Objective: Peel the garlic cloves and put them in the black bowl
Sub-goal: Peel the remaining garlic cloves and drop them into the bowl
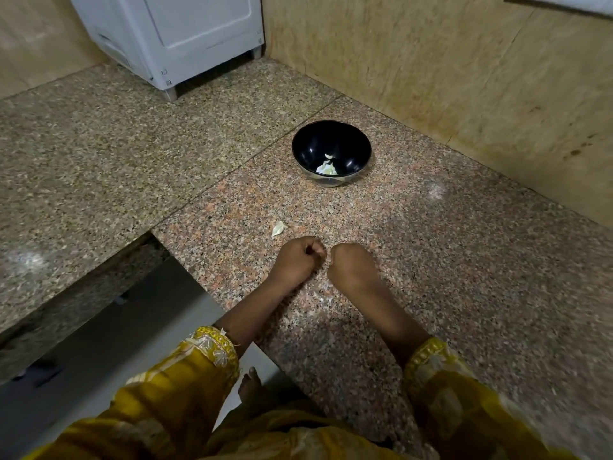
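- Looking down through the head camera, you see your left hand [300, 258] and right hand [351, 265] curled close together low over the pinkish granite counter [464, 260], knuckles nearly meeting.
- Your left hand's fingers are folded in tight like a fist; whether a garlic clove sits inside it, you cannot tell.
- Your right hand is also curled inward with its fingers turned away from the camera, so what it pinches, if anything, is hidden.
- Both yellow embroidered sleeves [205, 356] reach in from the bottom edge, forearms bare above the cuffs.
- Just beyond and left of your left hand, a pale scrap of garlic skin [278, 228] lies loose on the counter, apart from your fingers.
- The black bowl [351, 141] stands upright farther back, well apart from both hands, near the tan wall [464, 78].
- Inside the bowl, a few pale garlic pieces [327, 167] rest on the bottom toward your side; peeled cloves or skins, the view is too small to say.
- At the far left corner a white appliance [172, 38] stands on short feet on the greyer counter slab [83, 144].
- Below the counter's edge a bare foot [252, 388] shows on the floor.
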